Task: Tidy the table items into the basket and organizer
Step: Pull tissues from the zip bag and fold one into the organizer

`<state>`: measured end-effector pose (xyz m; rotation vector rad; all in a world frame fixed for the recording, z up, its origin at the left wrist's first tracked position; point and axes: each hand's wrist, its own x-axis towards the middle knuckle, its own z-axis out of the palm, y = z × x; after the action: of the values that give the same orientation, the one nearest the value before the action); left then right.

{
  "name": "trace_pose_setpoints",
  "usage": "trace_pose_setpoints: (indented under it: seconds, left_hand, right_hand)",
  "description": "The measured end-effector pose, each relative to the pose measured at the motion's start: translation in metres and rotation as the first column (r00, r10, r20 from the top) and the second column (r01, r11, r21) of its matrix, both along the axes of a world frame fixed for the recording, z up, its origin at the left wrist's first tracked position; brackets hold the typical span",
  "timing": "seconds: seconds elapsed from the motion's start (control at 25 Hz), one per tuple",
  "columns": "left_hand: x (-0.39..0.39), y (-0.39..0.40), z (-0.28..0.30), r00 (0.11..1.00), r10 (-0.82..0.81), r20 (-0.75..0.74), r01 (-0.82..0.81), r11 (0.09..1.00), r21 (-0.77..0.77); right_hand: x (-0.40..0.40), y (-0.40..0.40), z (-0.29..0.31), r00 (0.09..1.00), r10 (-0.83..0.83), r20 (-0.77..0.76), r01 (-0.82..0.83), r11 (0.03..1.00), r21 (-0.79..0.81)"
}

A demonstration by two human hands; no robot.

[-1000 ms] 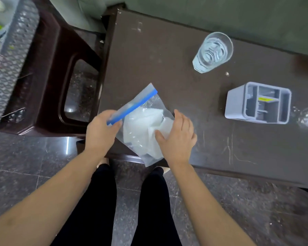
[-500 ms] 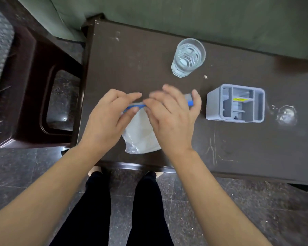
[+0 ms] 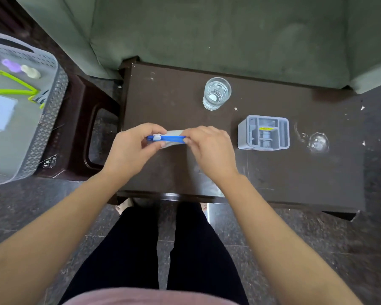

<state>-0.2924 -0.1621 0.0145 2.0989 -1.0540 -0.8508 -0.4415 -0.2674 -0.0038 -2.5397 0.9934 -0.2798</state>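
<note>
Over the dark table I hold a clear zip bag with a blue seal strip and a white slider. My left hand pinches the strip's left end at the slider. My right hand pinches the strip's right end. The bag's body hangs below my hands and is mostly hidden. A grey organizer with compartments stands to the right of my hands. A grey perforated basket sits at the far left on a dark stool and holds green-handled items and small pieces.
A glass of water stands at the back of the table. A small clear object lies right of the organizer. A green sofa is behind the table. A dark stool stands between basket and table.
The bag has gone from tilted on the table to lifted with its blue strip level. Both hands moved onto the strip's ends. The view shifted, bringing the basket into sight.
</note>
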Motion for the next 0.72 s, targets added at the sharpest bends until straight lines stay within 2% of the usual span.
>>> trace_pose_setpoints:
  seconds: [0.16, 0.28, 0.48, 0.6, 0.72]
  left_hand:
    - [-0.006, 0.0, 0.011, 0.994, 0.077, -0.075, -0.078, 0.997, -0.005]
    - [-0.006, -0.001, 0.017, 0.997, 0.074, -0.018, -0.074, 0.997, 0.008]
    - [-0.003, 0.008, 0.035, 0.993, 0.112, -0.026, -0.111, 0.993, 0.042]
    - [-0.002, 0.006, 0.044, 0.99, 0.141, 0.029, -0.142, 0.989, 0.052]
    - [0.002, 0.001, 0.05, 0.995, 0.099, 0.031, -0.101, 0.993, 0.056]
  right_hand:
    - [0.012, 0.009, 0.023, 0.997, 0.065, 0.034, -0.069, 0.99, 0.121]
    - [0.025, 0.015, 0.028, 0.994, 0.103, 0.039, -0.107, 0.987, 0.123]
    - [0.025, 0.017, 0.033, 0.994, 0.103, 0.037, -0.106, 0.989, 0.103]
    - [0.028, 0.018, 0.04, 0.991, 0.134, 0.007, -0.135, 0.99, 0.032]
    - [0.023, 0.013, 0.039, 0.994, 0.102, -0.041, -0.106, 0.988, -0.116]
